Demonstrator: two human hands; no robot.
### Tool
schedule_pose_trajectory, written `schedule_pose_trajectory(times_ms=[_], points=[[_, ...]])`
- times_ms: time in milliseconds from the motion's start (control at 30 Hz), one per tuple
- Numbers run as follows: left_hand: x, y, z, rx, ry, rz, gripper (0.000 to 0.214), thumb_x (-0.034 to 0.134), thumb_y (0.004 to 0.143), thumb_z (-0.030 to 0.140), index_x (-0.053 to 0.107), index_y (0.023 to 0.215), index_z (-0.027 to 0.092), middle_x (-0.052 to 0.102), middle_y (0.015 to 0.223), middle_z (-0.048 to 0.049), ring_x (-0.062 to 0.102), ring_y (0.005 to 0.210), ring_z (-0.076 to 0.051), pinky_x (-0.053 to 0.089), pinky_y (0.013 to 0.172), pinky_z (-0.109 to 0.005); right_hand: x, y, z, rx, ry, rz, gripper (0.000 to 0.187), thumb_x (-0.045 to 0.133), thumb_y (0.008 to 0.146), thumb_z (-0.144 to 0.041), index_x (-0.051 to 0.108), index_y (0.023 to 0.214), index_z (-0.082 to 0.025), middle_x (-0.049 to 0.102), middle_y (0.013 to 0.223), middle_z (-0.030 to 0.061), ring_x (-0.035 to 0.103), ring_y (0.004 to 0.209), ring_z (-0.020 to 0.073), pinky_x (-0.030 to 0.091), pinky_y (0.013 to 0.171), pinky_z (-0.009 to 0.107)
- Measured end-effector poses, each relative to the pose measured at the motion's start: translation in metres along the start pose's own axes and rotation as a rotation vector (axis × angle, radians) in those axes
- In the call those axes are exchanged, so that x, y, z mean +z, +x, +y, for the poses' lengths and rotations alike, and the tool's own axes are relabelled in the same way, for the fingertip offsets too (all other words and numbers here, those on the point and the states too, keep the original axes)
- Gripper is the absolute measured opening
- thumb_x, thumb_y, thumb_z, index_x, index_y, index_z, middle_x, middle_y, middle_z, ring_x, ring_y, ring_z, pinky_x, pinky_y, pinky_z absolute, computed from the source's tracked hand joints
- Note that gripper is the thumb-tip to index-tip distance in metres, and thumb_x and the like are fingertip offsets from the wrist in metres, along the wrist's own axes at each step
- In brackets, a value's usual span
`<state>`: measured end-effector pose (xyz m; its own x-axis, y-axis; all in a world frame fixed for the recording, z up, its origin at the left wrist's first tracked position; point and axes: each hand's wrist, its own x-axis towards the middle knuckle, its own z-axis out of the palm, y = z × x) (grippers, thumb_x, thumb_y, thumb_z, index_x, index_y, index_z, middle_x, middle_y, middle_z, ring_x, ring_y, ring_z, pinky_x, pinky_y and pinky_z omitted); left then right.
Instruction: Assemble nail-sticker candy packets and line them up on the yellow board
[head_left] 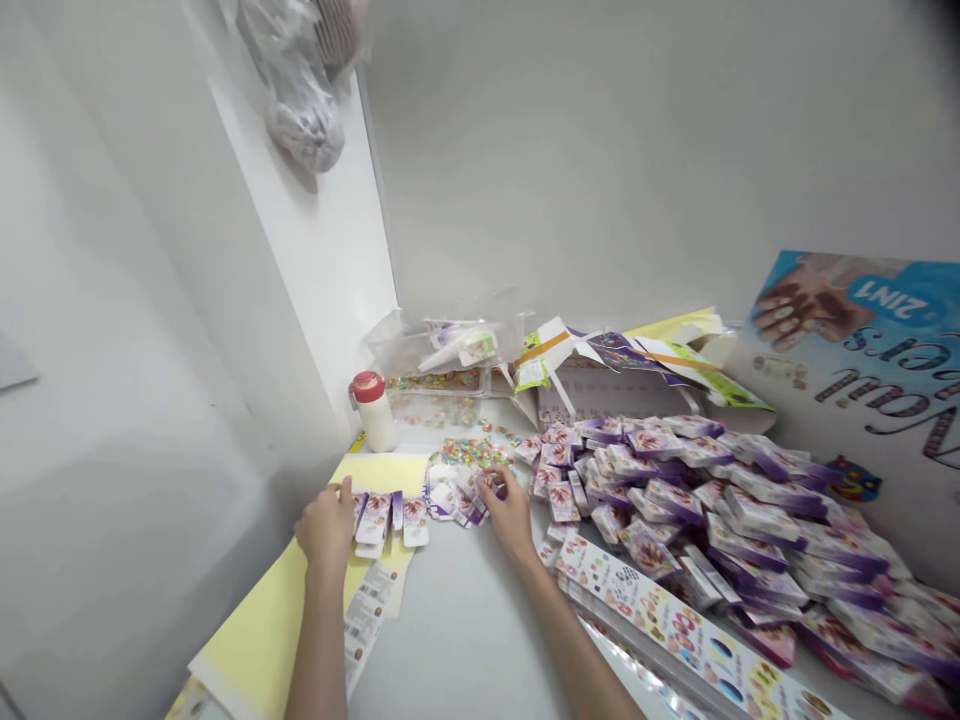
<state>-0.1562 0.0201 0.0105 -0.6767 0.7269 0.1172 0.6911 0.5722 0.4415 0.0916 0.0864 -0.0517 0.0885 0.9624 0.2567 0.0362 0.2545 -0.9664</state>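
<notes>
A: What kind of place are you sitting in?

B: I am at a pale grey table [442, 590] in a corner, between plain whitish walls [637, 150]. Clear plastic bags [304, 125] hang high at the left. Yellow sheets [259, 620] cover the left side of the table, and a red-lidded bottle [375, 420] stands beyond them.

A: Can you read any writing?

B: On the big blue panel [795, 410] at the right I read "2IN1" and "Nail", both upside down. The print on the long patterned strip [660, 610] is too small for me.

A: And the things near your hands?

B: My left hand [326, 525], fingers curled, is beside the small cartons [375, 515], white and purple with a nail picture, grouped on the yellow sheets. My right hand [510, 510] bends its fingers at the loose printed pieces [450, 492], also white and purple. Whether either hand grips something, I cannot tell. To the right lies a large heap of nail boxes [660, 490].
</notes>
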Motion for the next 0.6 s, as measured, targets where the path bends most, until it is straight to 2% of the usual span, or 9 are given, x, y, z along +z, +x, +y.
schedule_pose_trajectory(times_ms=[100, 167, 200, 267, 333, 367, 433, 533, 600], points=[[0.004, -0.006, 0.017, 0.124, -0.064, 0.075, 0.049, 0.034, 0.091, 0.038, 0.056, 0.124, 0.01, 0.064, 0.116, -0.0193, 0.055, 0.111, -0.035, 0.039, 0.093, -0.046, -0.002, 0.004, -0.001, 0.051, 0.164, 0.001, 0.021, 0.065, 0.066, -0.035, 0.066, 0.08, -0.019, 0.061, 0.075, 0.0008, 0.053, 0.069, 0.0172, 0.037, 0.062, 0.026], [0.01, -0.013, 0.031, 0.369, -0.228, 0.065, 0.046, 0.04, 0.089, 0.035, 0.051, 0.13, 0.015, 0.059, 0.127, -0.0124, 0.05, 0.119, -0.026, 0.036, 0.1, -0.037, -0.003, 0.006, -0.001, 0.098, 0.217, -0.035, 0.019, 0.066, 0.064, -0.034, 0.068, 0.075, -0.019, 0.063, 0.074, 0.0016, 0.053, 0.067, 0.0171, 0.038, 0.06, 0.026], [0.014, -0.018, 0.038, 0.523, -0.335, 0.014, 0.046, 0.043, 0.088, 0.034, 0.049, 0.131, 0.019, 0.057, 0.13, -0.0096, 0.048, 0.122, -0.024, 0.035, 0.102, -0.037, -0.003, 0.006, 0.0, 0.126, 0.251, -0.062, 0.018, 0.068, 0.063, -0.034, 0.069, 0.073, -0.019, 0.064, 0.073, 0.0017, 0.053, 0.065, 0.0167, 0.038, 0.059, 0.026], [0.024, -0.029, 0.051, 0.806, -0.407, -0.215, 0.052, 0.054, 0.082, 0.03, 0.047, 0.133, 0.026, 0.051, 0.137, -0.0035, 0.042, 0.128, -0.021, 0.03, 0.107, -0.035, -0.002, 0.004, 0.0, 0.179, 0.322, -0.126, 0.017, 0.07, 0.061, -0.033, 0.071, 0.07, -0.019, 0.066, 0.072, 0.0024, 0.054, 0.063, 0.0167, 0.038, 0.057, 0.026], [0.034, -0.04, 0.062, 0.959, -0.44, -0.358, 0.058, 0.062, 0.076, 0.026, 0.048, 0.133, 0.029, 0.05, 0.139, -0.0006, 0.038, 0.131, -0.021, 0.025, 0.11, -0.037, -0.001, 0.003, -0.001, 0.223, 0.395, -0.178, 0.02, 0.071, 0.06, -0.035, 0.071, 0.07, -0.019, 0.068, 0.076, 0.0038, 0.057, 0.066, 0.0181, 0.041, 0.057, 0.026], [0.038, -0.045, 0.066, 0.996, -0.457, -0.397, 0.055, 0.062, 0.076, 0.024, 0.051, 0.13, 0.03, 0.051, 0.137, 0.0002, 0.038, 0.131, -0.021, 0.024, 0.11, -0.037, 0.0, 0.002, -0.002, 0.242, 0.431, -0.193, 0.023, 0.071, 0.061, -0.038, 0.071, 0.073, -0.019, 0.068, 0.078, 0.0045, 0.058, 0.068, 0.019, 0.042, 0.058, 0.027], [0.043, -0.053, 0.071, 0.969, -0.506, -0.413, 0.042, 0.058, 0.078, 0.022, 0.06, 0.12, 0.03, 0.059, 0.13, -0.0008, 0.044, 0.125, -0.022, 0.028, 0.108, -0.038, 0.0, 0.003, -0.004, 0.275, 0.487, -0.205, 0.033, 0.067, 0.066, -0.048, 0.07, 0.082, -0.02, 0.068, 0.079, 0.0051, 0.059, 0.067, 0.0196, 0.043, 0.056, 0.028], [0.046, -0.062, 0.077, 0.799, -0.595, -0.391, 0.027, 0.05, 0.084, 0.025, 0.069, 0.103, 0.024, 0.07, 0.107, -0.0056, 0.058, 0.103, -0.023, 0.039, 0.095, -0.036, 0.001, 0.005, -0.006, 0.332, 0.591, -0.225, 0.049, 0.054, 0.073, -0.063, 0.065, 0.097, -0.022, 0.063, 0.067, 0.0021, 0.055, 0.054, 0.0165, 0.041, 0.049, 0.027], [0.048, -0.066, 0.081, 0.723, -0.637, -0.394, 0.027, 0.046, 0.087, 0.032, 0.068, 0.097, 0.021, 0.071, 0.089, -0.0057, 0.062, 0.086, -0.022, 0.045, 0.084, -0.034, 0.002, 0.006, -0.005, 0.335, 0.667, -0.217, 0.049, 0.059, 0.072, -0.06, 0.06, 0.106, -0.025, 0.06, 0.065, -0.0017, 0.05, 0.048, 0.0127, 0.037, 0.046, 0.024]])
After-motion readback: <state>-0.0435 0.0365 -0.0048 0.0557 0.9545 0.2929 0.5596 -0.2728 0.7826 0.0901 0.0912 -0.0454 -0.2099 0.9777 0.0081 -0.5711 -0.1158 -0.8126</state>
